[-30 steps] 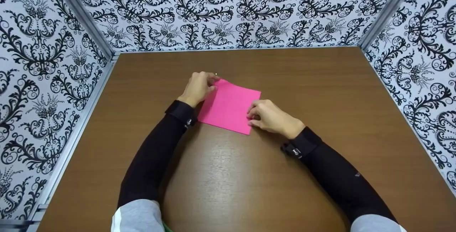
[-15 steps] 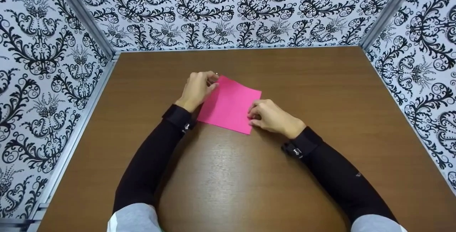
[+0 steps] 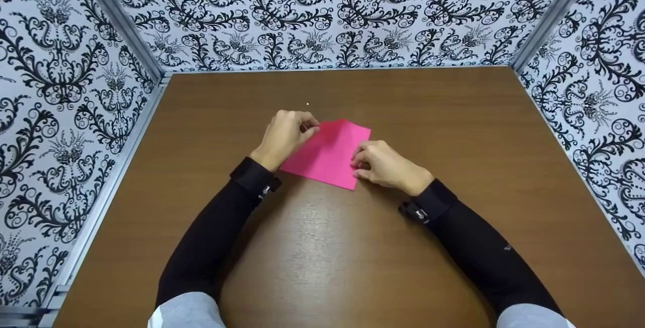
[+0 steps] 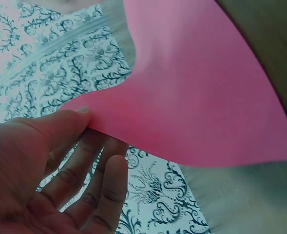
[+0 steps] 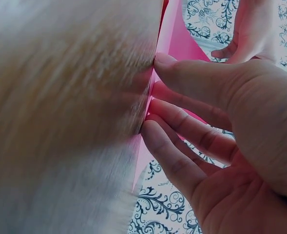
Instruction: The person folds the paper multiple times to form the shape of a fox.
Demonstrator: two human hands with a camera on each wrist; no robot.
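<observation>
A square sheet of pink paper (image 3: 327, 159) lies on the brown table, its far left part lifted and bent. My left hand (image 3: 284, 136) pinches that raised corner between thumb and fingers. In the left wrist view, the thumb (image 4: 67, 122) lies over the paper (image 4: 197, 92), which curves up off the tabletop. My right hand (image 3: 385, 167) rests at the sheet's right edge, fingertips pressing it against the table. The right wrist view has the thumb (image 5: 192, 78) and fingertips set apart along the paper's edge.
Patterned black-and-white panels (image 3: 322, 15) enclose the table (image 3: 312, 247) at the back and both sides, with metal rails (image 3: 118, 20) at the corners. A tiny light speck (image 3: 307, 104) shows on the table beyond the left hand.
My left hand has moved slightly right and nearer with the paper's far left corner, which now bends up and over. My right hand has stayed at the right edge.
</observation>
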